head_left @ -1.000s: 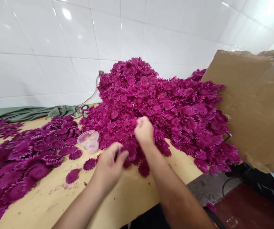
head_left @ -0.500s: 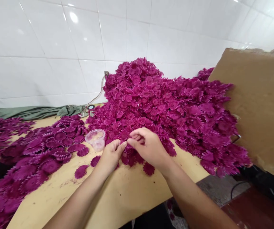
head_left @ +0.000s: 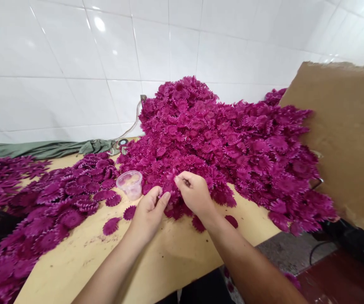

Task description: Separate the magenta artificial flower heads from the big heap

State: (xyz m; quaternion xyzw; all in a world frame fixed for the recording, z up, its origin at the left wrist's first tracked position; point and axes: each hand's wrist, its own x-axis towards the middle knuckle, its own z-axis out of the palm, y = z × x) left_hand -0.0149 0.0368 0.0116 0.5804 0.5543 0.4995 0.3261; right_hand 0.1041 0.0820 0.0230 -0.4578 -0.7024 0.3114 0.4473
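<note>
A big heap of magenta fabric flower heads lies on the pale wooden table against the white tiled wall. My left hand and my right hand meet at the heap's near edge. Both pinch one magenta flower between thumbs and fingers. Loose flower heads lie on the table just below my hands. A small clear plastic cup stands left of my left hand.
Flat magenta petal discs spread over the table's left side. A brown cardboard sheet stands at the right. A green cloth and a cable lie along the wall. The table's edge drops to a dark floor at right.
My right hand came back from the heap toward my left hand, and both now pinch one flower at the heap's edge. The view shifted slightly right.
</note>
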